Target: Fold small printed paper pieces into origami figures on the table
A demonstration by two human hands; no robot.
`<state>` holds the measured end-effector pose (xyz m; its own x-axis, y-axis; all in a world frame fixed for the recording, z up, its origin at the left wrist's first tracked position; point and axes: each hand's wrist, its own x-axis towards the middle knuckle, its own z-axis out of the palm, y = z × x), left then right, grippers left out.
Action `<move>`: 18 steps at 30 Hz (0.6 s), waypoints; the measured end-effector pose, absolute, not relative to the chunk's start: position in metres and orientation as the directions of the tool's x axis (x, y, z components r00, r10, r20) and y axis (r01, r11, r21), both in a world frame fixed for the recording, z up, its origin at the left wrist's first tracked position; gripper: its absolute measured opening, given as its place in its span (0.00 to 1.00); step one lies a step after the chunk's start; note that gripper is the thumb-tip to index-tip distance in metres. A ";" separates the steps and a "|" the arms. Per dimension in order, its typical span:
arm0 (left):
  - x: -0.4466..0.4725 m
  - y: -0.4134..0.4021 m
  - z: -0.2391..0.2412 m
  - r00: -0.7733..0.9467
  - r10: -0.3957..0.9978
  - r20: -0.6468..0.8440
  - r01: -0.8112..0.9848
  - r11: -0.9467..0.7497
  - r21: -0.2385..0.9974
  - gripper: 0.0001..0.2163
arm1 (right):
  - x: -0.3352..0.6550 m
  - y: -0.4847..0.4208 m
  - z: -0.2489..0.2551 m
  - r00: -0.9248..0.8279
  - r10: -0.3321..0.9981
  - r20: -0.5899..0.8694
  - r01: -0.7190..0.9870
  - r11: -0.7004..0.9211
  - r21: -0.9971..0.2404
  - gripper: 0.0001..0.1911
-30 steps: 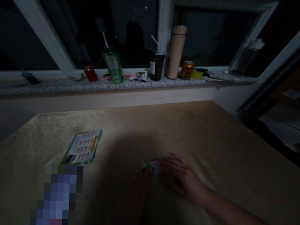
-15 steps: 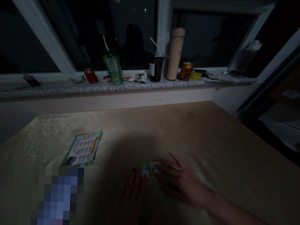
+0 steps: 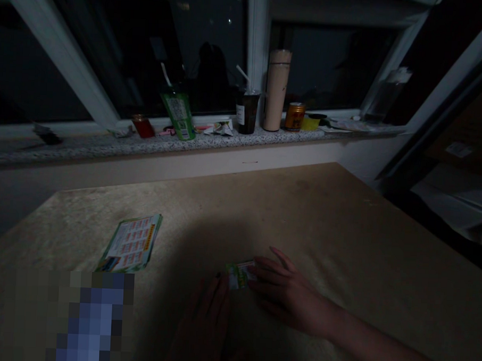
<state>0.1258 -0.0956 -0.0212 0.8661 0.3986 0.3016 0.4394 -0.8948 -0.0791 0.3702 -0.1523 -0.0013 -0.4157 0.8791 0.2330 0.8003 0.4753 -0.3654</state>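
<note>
A small folded green-and-white paper [image 3: 239,274] lies on the tan table [image 3: 343,217] in dim light. My right hand [image 3: 287,294] rests flat beside it, fingers stretched out and their tips touching the paper's right edge. From below, my left hand [image 3: 206,322] lies flat with fingers extended, the fingertips just under the paper's left corner. Neither hand grips anything.
A printed green-edged leaflet [image 3: 131,244] lies on the table to the left. The stone windowsill [image 3: 107,142] holds a green carton [image 3: 178,114], a dark cup with a straw [image 3: 246,110], a tall beige flask [image 3: 276,91], an orange can [image 3: 294,116] and a red jar [image 3: 142,126].
My right hand has slid back off the small paper, uncovering more of it. The left hand has drawn slightly down and left. The camera has tilted a little.
</note>
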 end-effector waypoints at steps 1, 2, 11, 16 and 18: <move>0.128 -0.094 -0.019 0.855 0.421 0.303 0.457 -0.888 -0.057 0.29 | 0.370 -0.152 -0.001 -0.422 0.876 0.234 0.802 0.481 -0.354 0.17; 0.131 -0.091 -0.016 0.839 0.453 0.302 0.483 -0.875 -0.028 0.24 | 0.369 -0.152 -0.001 -0.428 0.872 0.238 0.804 0.488 -0.341 0.17; 0.152 -0.080 -0.011 0.833 0.527 0.166 0.516 -0.850 0.105 0.21 | 0.357 -0.154 -0.019 -0.436 0.803 0.407 0.753 0.573 -0.324 0.17; 0.149 -0.079 -0.004 0.875 0.475 0.094 0.442 -0.862 0.247 0.26 | 0.362 -0.152 -0.019 -0.437 0.821 0.367 0.733 0.562 -0.384 0.18; 0.148 -0.079 0.000 0.876 0.472 0.100 0.422 -0.849 0.318 0.25 | 0.365 -0.151 -0.014 -0.437 0.839 0.325 0.738 0.541 -0.404 0.17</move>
<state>0.1478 -0.0789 -0.0003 0.8756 0.4725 0.1004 0.4218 -0.8491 0.3180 0.3647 -0.1506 -0.0142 -0.4369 0.8387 0.3250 0.7375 0.5409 -0.4043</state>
